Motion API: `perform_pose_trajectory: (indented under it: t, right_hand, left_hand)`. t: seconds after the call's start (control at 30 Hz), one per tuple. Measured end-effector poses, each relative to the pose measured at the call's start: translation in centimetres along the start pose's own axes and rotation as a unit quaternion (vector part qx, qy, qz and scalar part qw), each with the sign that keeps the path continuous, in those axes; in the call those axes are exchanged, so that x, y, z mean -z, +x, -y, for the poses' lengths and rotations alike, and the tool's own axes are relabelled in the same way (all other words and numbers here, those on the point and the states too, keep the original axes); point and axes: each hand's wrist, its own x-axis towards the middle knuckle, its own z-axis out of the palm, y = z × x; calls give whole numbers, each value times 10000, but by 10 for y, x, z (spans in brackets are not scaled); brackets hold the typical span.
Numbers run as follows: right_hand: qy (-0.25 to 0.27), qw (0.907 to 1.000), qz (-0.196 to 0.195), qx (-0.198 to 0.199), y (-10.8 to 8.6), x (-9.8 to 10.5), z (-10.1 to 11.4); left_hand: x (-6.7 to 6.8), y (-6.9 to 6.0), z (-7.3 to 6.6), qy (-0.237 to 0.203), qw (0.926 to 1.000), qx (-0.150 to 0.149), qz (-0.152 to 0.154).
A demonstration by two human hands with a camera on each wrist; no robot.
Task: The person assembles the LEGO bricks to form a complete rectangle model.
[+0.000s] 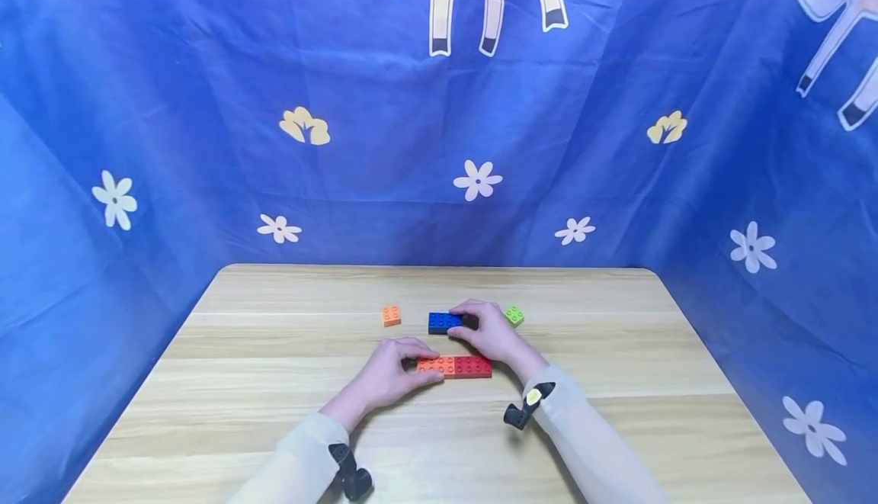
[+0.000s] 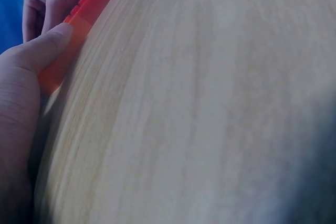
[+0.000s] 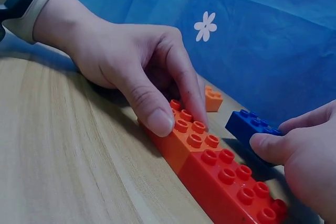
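An orange brick [image 1: 446,367] and a red brick [image 1: 473,367] lie end to end on the table. My left hand [image 1: 392,373] grips the orange one at its left end, thumb on the near side and fingers on the far side. Behind them is a blue brick [image 1: 444,323]; my right hand [image 1: 491,332] pinches its right part between thumb and fingers. In the right wrist view the blue brick [image 3: 245,127] is held a little apart from the orange and red bricks. A dark piece under my right hand is mostly hidden.
On the wooden table [image 1: 274,351], a small orange brick [image 1: 391,316] sits behind my left hand. A small green brick [image 1: 514,316] is just right of my right hand. Blue cloth [image 1: 384,153] hangs behind the table and at both sides.
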Motion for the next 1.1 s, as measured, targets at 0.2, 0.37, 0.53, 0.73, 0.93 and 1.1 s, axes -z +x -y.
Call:
perform_pose_trajectory:
  t: [0.2, 0.37, 0.53, 0.73, 0.93, 1.1]
  right_hand:
    - [287, 9995, 46, -118, -8, 8, 6]
    - [449, 9989, 104, -56, -17, 13, 12]
    - [524, 9984, 110, 177, -28, 16, 15]
    - [391, 9988, 89, 291, -40, 19, 18]
    - [400, 9988, 162, 234, -51, 20, 23]
    - [325, 9989, 214, 274, -58, 19, 25]
  left_hand:
    - [0, 1, 2, -35, 9999, 117, 56]
    - [0, 1, 2, -64, 9999, 120, 39]
    - [-1, 1, 3, 0, 10000, 76, 36]
    - [-2, 1, 4, 9, 10000, 27, 32]
    - [-2, 1, 3, -26, 10000, -28, -47]
    - [-3, 1, 3, -76, 10000, 51, 8]
